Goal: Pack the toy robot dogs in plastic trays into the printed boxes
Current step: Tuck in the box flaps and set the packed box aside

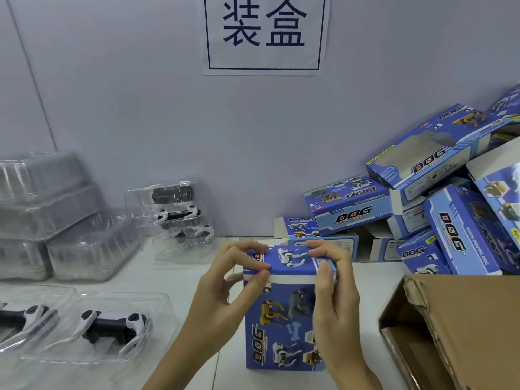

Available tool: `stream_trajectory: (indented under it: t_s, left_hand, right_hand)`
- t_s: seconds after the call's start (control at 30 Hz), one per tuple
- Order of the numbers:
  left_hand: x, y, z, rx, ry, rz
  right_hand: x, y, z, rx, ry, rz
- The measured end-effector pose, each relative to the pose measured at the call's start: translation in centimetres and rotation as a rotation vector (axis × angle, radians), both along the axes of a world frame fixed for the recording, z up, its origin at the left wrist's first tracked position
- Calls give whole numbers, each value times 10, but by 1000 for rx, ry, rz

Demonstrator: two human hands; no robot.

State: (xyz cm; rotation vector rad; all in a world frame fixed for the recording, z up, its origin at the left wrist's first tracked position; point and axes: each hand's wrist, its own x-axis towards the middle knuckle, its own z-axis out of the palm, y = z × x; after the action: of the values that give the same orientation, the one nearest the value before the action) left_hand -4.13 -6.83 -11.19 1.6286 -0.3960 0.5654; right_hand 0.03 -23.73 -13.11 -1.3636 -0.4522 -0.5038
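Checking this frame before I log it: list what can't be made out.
Head view only:
- Inside of the upright box: hidden by its walls, top flap, left hand and right hand.
- Cardboard carton: cut off by the right edge.
- Stacked clear trays: blurred.

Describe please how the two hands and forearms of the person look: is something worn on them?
The left hand and the right hand are both bare: no gloves, rings, watch or bracelet can be seen. The forearms are bare too, with no sleeve up to the bottom edge of the picture. The fingernails look short and unpainted.
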Motion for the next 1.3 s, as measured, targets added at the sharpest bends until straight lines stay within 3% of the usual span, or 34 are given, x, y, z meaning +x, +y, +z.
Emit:
stream_trajectory:
  t_s: [0.5, 0.87, 1.03, 1.13, 1.3]
  left_hand:
    - [-1, -7, 0, -3, 32, 42]
    - [-2, -7, -1, -117, 158, -70]
    - [0, -11, -4, -103, 145, -24]
    - [0, -10, -3, -126, 161, -26]
    - [0, -9, -2, -146, 214, -57]
  right_hand:
    - [2, -2, -2, -77, -46, -44]
    - [1, -15, 3, 72, 65, 200]
    - [1, -13, 4, 45, 31, 163]
    - [4, -17, 10, 68, 71, 271]
    - [14, -48, 29, -118, 158, 394]
